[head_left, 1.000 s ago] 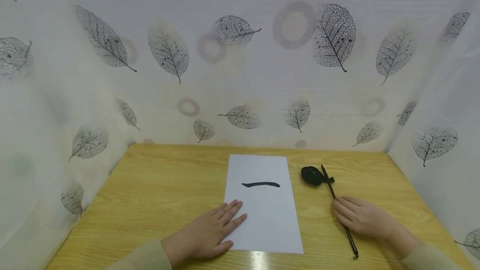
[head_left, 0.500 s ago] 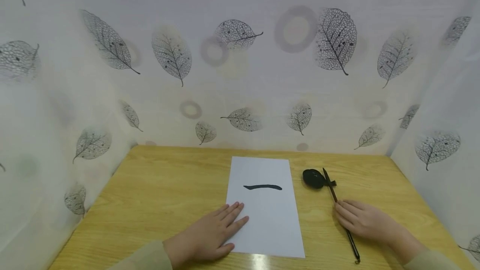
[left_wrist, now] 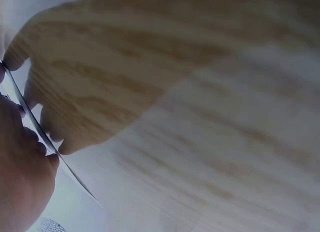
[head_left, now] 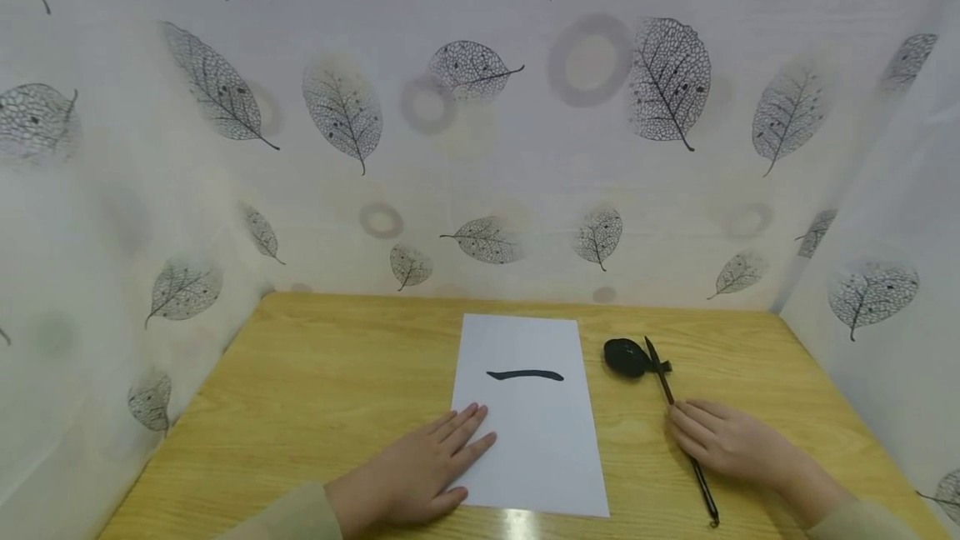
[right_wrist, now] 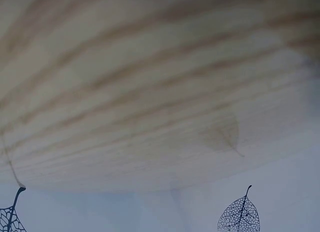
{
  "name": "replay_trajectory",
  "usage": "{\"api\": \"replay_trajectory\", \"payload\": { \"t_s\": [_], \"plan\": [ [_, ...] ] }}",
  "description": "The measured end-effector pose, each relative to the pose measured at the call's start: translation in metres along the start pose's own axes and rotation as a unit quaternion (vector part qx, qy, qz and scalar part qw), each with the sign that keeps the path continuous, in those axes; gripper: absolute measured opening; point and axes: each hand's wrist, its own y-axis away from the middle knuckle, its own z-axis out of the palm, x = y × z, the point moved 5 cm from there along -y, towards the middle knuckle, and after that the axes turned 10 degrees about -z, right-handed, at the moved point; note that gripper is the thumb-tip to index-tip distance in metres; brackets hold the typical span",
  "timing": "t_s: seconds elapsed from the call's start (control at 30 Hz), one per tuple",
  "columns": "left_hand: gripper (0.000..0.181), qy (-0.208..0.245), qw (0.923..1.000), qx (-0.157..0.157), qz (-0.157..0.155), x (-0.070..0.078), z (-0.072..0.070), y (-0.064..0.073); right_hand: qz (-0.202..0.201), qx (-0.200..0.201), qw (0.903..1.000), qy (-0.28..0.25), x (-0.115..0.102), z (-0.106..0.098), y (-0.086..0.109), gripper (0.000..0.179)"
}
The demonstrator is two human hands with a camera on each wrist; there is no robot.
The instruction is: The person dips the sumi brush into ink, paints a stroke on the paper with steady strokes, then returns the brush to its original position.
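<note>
A white sheet of paper (head_left: 536, 440) lies on the table and carries one thick black ink stroke (head_left: 525, 374). My left hand (head_left: 423, 465) rests flat on the sheet's lower left edge, fingers spread. In the left wrist view that hand (left_wrist: 25, 172) shows at the left border beside the paper's thin edge. To the right, my right hand (head_left: 727, 444) holds the middle of a dark writing brush (head_left: 658, 369), fingers bent over it and thumb hidden. The brush's upper end lies across the stub of a small black ink dish (head_left: 624, 357). The right wrist view shows no hand.
The wood-grain table (head_left: 337, 365) reaches back to a pale curtain (head_left: 517, 165) printed with skeleton leaves. This cloth also hangs along the left and right sides of the table.
The whole scene has shifted slightly down in the head view since the first frame. Both hands, the paper and the brush keep their places.
</note>
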Motion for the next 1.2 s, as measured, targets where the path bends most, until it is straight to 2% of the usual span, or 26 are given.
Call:
{"api": "replay_trajectory", "payload": {
  "t_s": [0.37,0.67,1.2],
  "plan": [
    [0.067,-0.003,0.9998,0.012,0.012,0.001,-0.002,0.001,0.002,0.025,0.9997,0.006,-0.001,0.001,0.003,0.049],
    [0.067,0.010,0.9999,-0.006,0.006,0.001,-0.005,-0.001,0.004,0.022,0.9998,0.001,0.001,-0.004,0.001,0.050],
    [0.066,-0.008,0.9998,0.016,0.010,0.003,-0.007,-0.003,0.024,0.030,0.9992,-0.001,0.010,-0.010,-0.008,0.050]
  ]
}}
